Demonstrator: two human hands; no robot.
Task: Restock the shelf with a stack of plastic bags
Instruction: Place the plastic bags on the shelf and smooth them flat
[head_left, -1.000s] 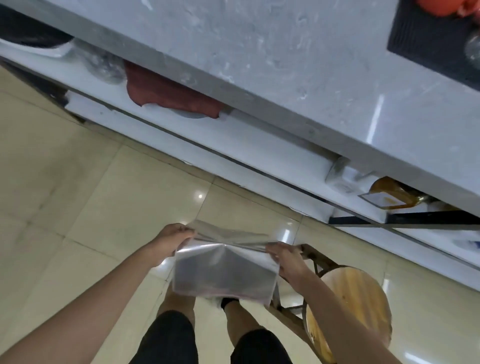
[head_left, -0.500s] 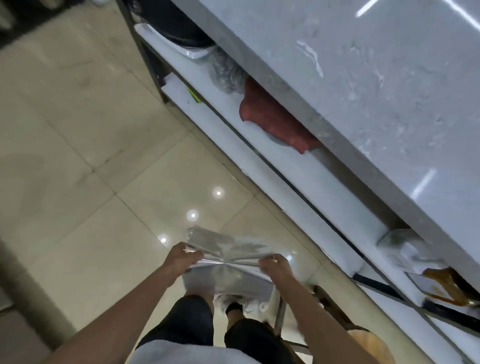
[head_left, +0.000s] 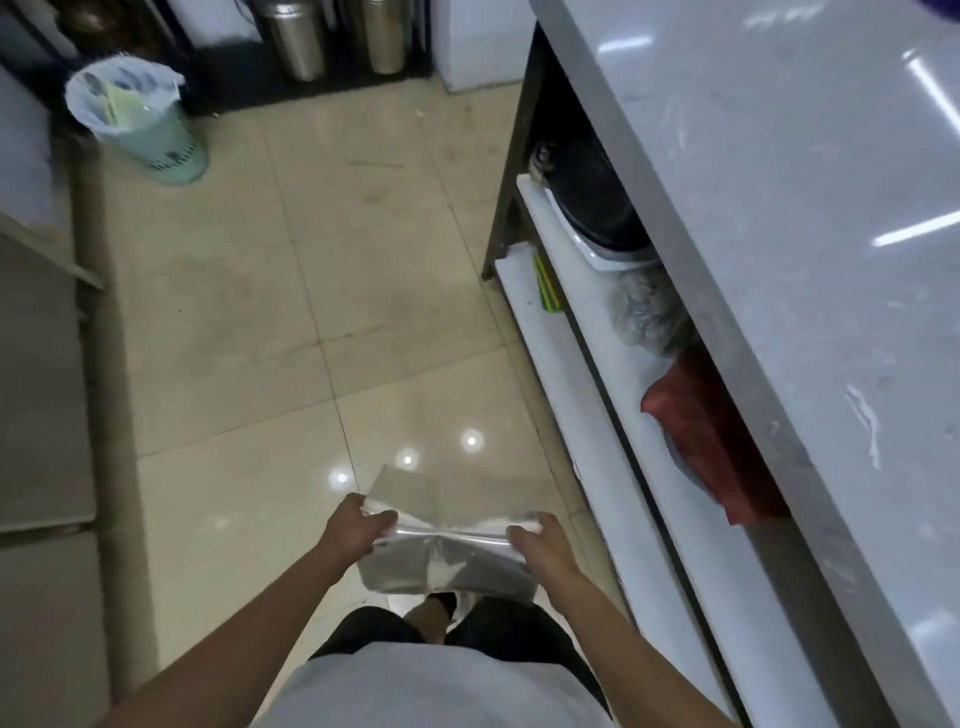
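Observation:
A folded stack of clear plastic bags (head_left: 447, 564) hangs in front of my body, low in the view. My left hand (head_left: 356, 530) grips its left edge and my right hand (head_left: 540, 543) grips its right edge, so the stack sags between them above the floor. To my right runs the white shelf (head_left: 587, 332) under the grey stone counter (head_left: 810, 260). The shelf bears a black pan on a white tray (head_left: 597, 213), a crumpled clear bag (head_left: 647, 312) and a red cloth (head_left: 711, 441).
A lower white shelf (head_left: 524, 306) carries a green and yellow item (head_left: 546, 286). A green bin with a white liner (head_left: 137, 117) stands far left on the beige tiled floor (head_left: 291, 291). Steel canisters (head_left: 337, 36) stand at the back. A steel cabinet (head_left: 41, 395) flanks the left.
The view has swung left, so the counter now runs along the right side and the wooden stool has left the frame. Both hands keep the same hold on the bag stack.

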